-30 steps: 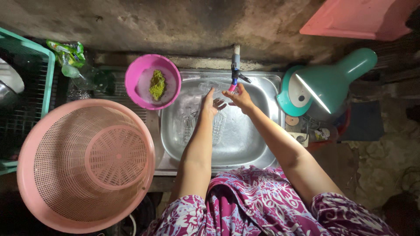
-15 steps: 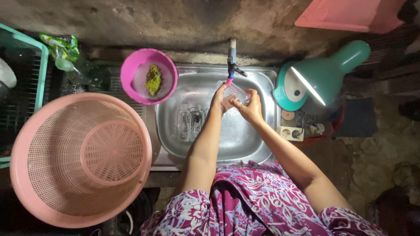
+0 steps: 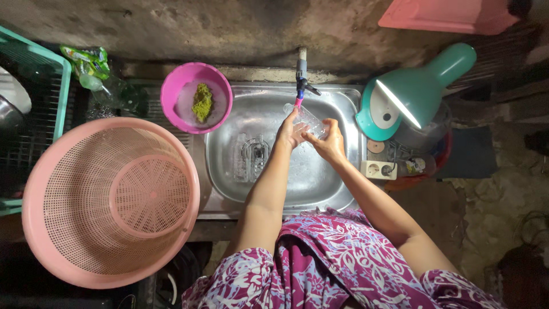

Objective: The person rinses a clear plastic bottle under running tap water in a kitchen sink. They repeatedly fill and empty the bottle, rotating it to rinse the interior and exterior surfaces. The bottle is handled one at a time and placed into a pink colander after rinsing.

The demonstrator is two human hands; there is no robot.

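Rough grey concrete backed a steel sink (image 3: 337,197) set into a dim counter, seen from straight above. Both of the person's bare arms reached over the basin from a lap covered in purple flowered cloth. The left hand (image 3: 287,133) and the right hand (image 3: 329,143) met around a clear glass (image 3: 307,119) held just under the tap (image 3: 301,77), which stood directly beyond the fingers. The left hand's fingers curled onto the near side of the glass, and the right hand gripped it from the other side, its fingers wrapped partly around the base. The glass lay tilted, above the basin and not resting on it. Whether water ran from the tap could not be told.

Below the left hand, on the sink floor, lay more clear glassware (image 3: 251,157), apart from both hands. Farther off to the left of the left hand, a pink bowl (image 3: 174,91) holding a green scouring pad (image 3: 201,102) sat at the sink's corner. Well beyond it to the left and nearer the person stood a large pink perforated basket (image 3: 68,166), with a green crate (image 3: 60,86) at the far edge. To the right of the right hand, just past the sink's rim, a teal desk lamp (image 3: 417,91) shone down, and a white power socket (image 3: 376,170) lay near the right wrist.
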